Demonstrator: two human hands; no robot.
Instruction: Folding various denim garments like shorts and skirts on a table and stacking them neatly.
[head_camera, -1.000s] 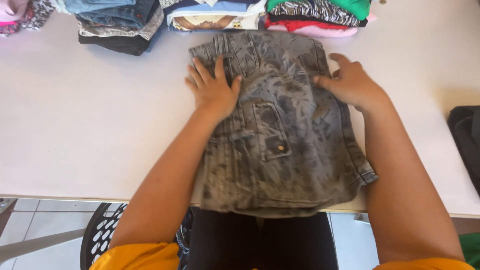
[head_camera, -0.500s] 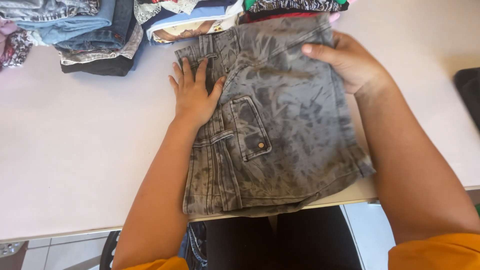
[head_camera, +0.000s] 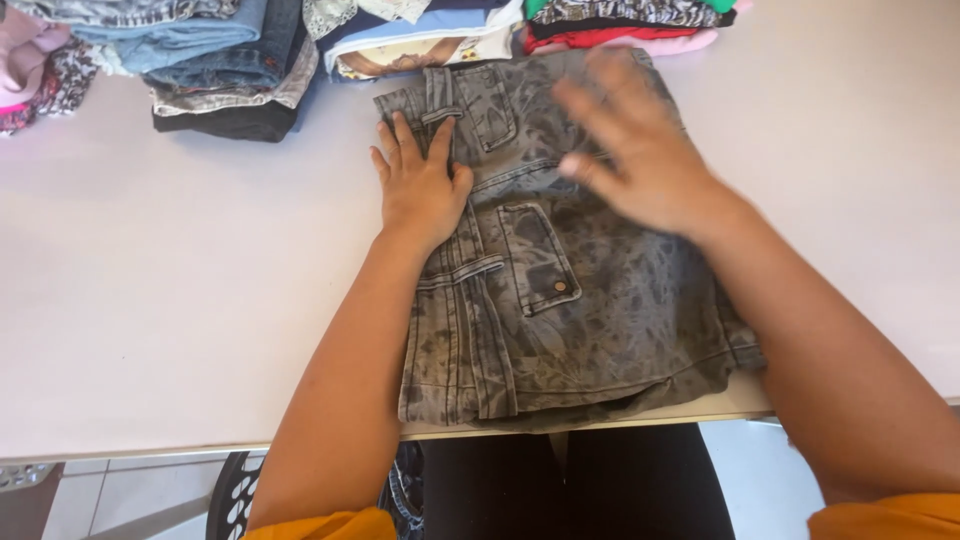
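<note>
The grey patterned denim shorts (head_camera: 560, 290) lie flat on the white bench (head_camera: 180, 300), waistband toward the far edge and the hem at the near edge, just over it. A back pocket with a small metal button (head_camera: 560, 287) faces up. The left hand (head_camera: 420, 185) is open, palm down, pressing the cloth near the waistband on its left side, fingers spread and pointing away. The right hand (head_camera: 640, 160) is also open and grips nothing; it is blurred and sits over the upper right part of the shorts, and whether it touches the cloth cannot be told.

To smooth the cloth well, the left hand should hold it firm so it does not slide, while the flat right palm sweeps outward to push creases toward the edge, keeping the side seams lined up.

Beyond the waistband sit stacks of folded clothes: a pile of jeans (head_camera: 220, 60) at far left, a mixed pile (head_camera: 420, 40) in the middle almost touching the shorts, and a red and pink pile (head_camera: 620, 35) to the right.
</note>
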